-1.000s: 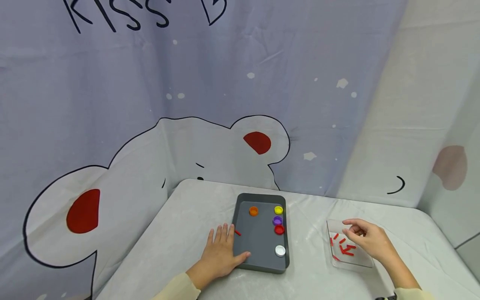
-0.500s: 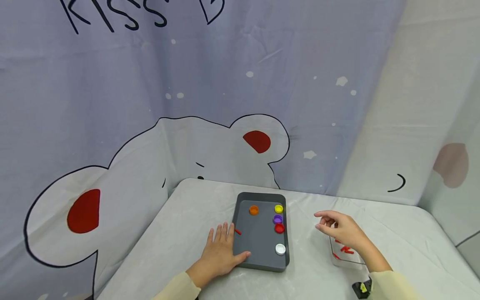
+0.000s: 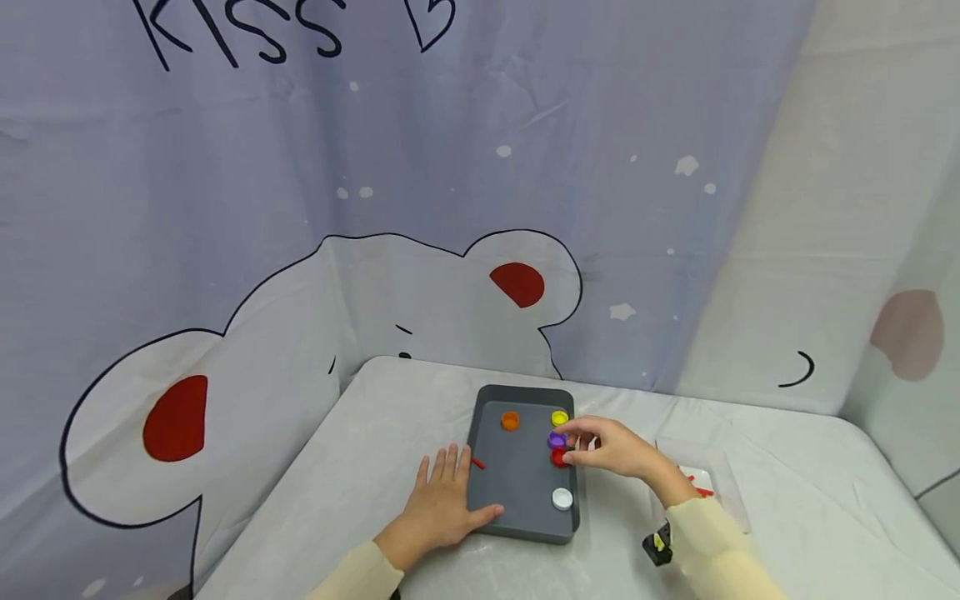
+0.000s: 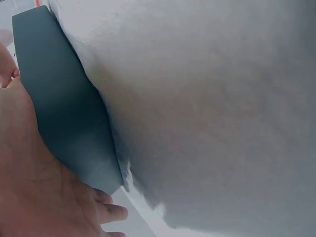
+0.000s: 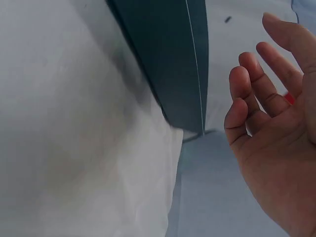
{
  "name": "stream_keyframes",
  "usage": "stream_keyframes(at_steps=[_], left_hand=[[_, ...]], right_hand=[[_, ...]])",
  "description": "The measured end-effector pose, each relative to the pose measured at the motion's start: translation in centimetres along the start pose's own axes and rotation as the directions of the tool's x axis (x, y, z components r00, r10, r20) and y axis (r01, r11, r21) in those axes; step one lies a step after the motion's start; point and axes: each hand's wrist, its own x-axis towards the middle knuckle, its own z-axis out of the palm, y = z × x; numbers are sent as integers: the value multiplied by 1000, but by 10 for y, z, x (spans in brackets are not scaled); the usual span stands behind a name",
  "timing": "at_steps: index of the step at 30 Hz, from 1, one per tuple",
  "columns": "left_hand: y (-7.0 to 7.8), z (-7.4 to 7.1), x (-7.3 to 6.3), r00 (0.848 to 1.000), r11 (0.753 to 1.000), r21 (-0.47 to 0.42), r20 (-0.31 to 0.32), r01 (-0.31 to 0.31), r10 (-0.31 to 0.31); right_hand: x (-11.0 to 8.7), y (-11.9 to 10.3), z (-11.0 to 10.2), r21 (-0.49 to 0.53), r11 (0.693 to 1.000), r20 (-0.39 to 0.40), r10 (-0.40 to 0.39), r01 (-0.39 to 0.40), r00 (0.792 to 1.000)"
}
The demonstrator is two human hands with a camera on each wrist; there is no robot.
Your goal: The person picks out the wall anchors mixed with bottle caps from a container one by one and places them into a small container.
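Note:
A grey tray [image 3: 517,508] lies on the white-covered table, with my left hand [image 3: 442,504] resting against its left side, fingers spread and straight. Over the tray's right rim reaches my right hand [image 3: 618,450], its thumb and fingers apart around the red cap [image 3: 558,457] and the purple cap [image 3: 556,441]. Nothing shows between those fingers in the right wrist view; whether they touch a cap I cannot tell. Also in the tray are a yellow cap [image 3: 559,418], an orange cap [image 3: 510,421], a white cap [image 3: 562,499] and a small red stick [image 3: 478,463].
To the right of the tray stands a clear plastic box [image 3: 731,492] with red sticks [image 3: 703,492] in it, partly hidden by my right arm. Behind the table hangs a printed cloth [image 3: 450,167].
My right hand has moved left from above the clear box to over the tray's right rim, by the red and purple caps. The left hand stays in place on the tray.

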Motion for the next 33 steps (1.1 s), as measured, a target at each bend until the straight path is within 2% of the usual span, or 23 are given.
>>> stream_keyframes(at_steps=[4, 8, 15, 18, 24, 33], left_hand=[[1, -1, 1, 1000, 1000, 3, -7, -4, 4], [1, -2, 2, 1000, 1000, -7, -13, 2, -2], [0, 0, 2, 999, 1000, -9, 23, 25, -25], [0, 0, 2, 999, 1000, -14, 32, 26, -26], [0, -2, 3, 1000, 1000, -12, 24, 21, -20], [1, -3, 2, 999, 1000, -11, 30, 12, -12]], right_hand=[[17, -4, 8, -5, 1000, 64, 22, -22, 998], [35, -7, 17, -20, 1000, 147, 9, -6, 989], [63, -18, 34, -18, 1000, 299, 0, 5, 954], [74, -21, 42, -47, 999, 340, 33, -18, 940], [95, -27, 53, -146, 988, 392, 112, -58, 913], [114, -27, 66, -199, 969, 407, 218, -147, 887]])
